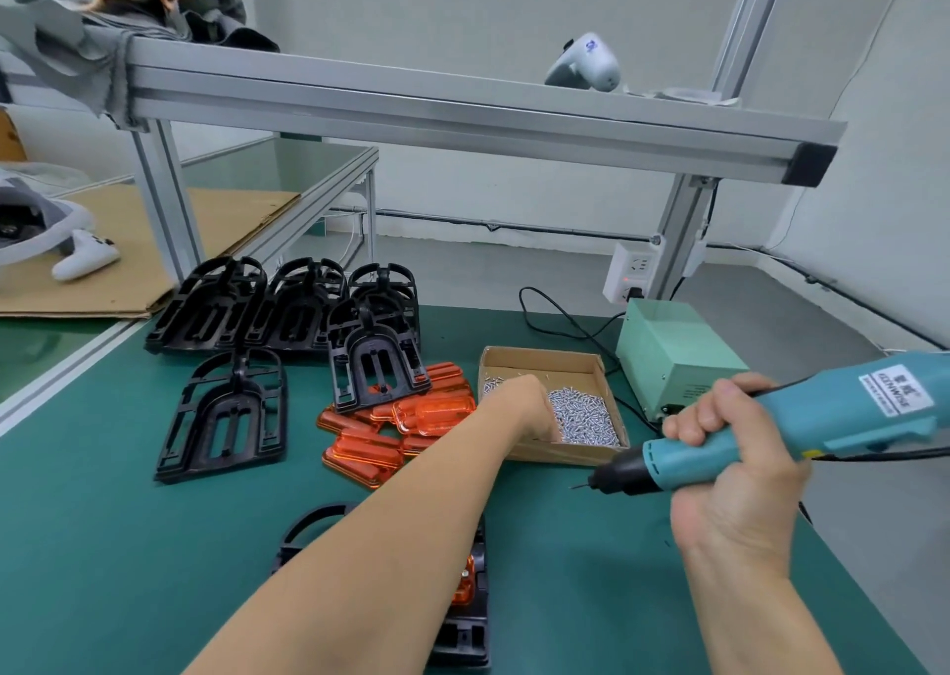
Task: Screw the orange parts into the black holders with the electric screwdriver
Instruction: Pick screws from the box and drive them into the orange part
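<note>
Silver screws [583, 415] fill the cardboard box [540, 361]; the left hand [534, 407] reaches in, its grip hidden, so take just one. Right hand [719, 433] wraps the electric screwdriver [771, 427]. The holder with its orange part [465, 579] waits beneath the forearm.

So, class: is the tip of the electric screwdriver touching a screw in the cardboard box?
No. The electric screwdriver, held in the right hand, has its tip hanging over bare mat, outside the cardboard box.

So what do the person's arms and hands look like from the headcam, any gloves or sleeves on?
No gloves and no sleeves in view: both forearms are bare right down to the frame edge. The left hand and right hand show no rings, watch or wristband. Short, unpainted nails are visible on the right hand; the left fingertips are hidden from view.
</note>
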{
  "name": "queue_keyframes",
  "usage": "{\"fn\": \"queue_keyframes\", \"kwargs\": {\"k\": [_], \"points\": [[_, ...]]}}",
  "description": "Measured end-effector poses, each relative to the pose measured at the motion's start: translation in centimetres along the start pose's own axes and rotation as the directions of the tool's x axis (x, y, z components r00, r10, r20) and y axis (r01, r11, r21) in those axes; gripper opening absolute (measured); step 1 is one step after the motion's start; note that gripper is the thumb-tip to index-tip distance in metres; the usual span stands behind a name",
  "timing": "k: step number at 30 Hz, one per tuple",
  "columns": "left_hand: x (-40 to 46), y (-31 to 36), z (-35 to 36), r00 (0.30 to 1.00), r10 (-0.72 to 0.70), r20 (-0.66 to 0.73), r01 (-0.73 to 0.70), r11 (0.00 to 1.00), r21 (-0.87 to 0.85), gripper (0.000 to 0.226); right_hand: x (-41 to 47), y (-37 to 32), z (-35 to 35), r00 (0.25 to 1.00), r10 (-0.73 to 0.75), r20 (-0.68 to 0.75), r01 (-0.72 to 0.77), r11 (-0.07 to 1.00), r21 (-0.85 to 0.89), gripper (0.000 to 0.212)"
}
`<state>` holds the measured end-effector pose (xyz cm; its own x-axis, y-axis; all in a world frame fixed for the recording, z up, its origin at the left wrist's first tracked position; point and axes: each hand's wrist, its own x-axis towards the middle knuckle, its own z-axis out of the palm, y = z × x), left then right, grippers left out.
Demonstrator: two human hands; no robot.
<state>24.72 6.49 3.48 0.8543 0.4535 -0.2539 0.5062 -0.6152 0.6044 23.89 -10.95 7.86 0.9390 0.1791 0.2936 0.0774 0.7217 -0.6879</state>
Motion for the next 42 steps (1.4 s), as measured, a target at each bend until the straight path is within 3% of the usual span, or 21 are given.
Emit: {"fn": "queue_keyframes", "kwargs": {"k": [13, 17, 21, 25, 28, 36, 42], "points": [[-0.1, 0.1, 1.0, 0.994, 0.107, 0.004, -0.107, 0.984, 0.142, 0.013, -0.4, 0.7, -0.1, 0.999, 0.039, 0.037, -0.039, 0.999, -0.017, 0.017], [-1.0, -0.3, 0.6, 0.971, 0.181, -0.157, -0.178, 0.983, 0.032, 0.015, -0.4, 0.5, -0.3, 0.999, 0.036, 0.034, -0.035, 0.999, -0.028, 0.015], [-2.8, -1.1, -0.2, 0.943, 0.118, -0.311, -0.189, 0.960, -0.208, 0.016, -0.4, 0.4, -0.3, 0.999, 0.045, 0.026, -0.045, 0.999, -0.023, 0.015], [-5.4, -2.4, -1.3, 0.951, 0.003, -0.308, -0.200, 0.765, -0.612, 0.014, -0.5, 0.2, -0.1, 0.998, 0.045, 0.035, -0.044, 0.999, -0.021, 0.015], [-7.4, -3.5, -1.9, 0.958, -0.042, -0.283, -0.203, 0.599, -0.775, 0.015, -0.7, 0.2, 0.1, 0.997, 0.061, 0.052, -0.062, 0.998, 0.006, 0.015], [-12.0, -5.6, -2.5, 0.972, -0.062, -0.228, -0.179, 0.437, -0.882, 0.013, -1.6, 0.5, 1.6, 0.992, 0.085, 0.096, -0.089, 0.995, 0.037, 0.015], [-14.5, -6.4, -2.3, 0.982, -0.045, -0.185, -0.163, 0.300, -0.940, 0.027, -2.2, 0.1, 2.6, 0.988, 0.104, 0.118, -0.112, 0.991, 0.067, 0.015]]}}
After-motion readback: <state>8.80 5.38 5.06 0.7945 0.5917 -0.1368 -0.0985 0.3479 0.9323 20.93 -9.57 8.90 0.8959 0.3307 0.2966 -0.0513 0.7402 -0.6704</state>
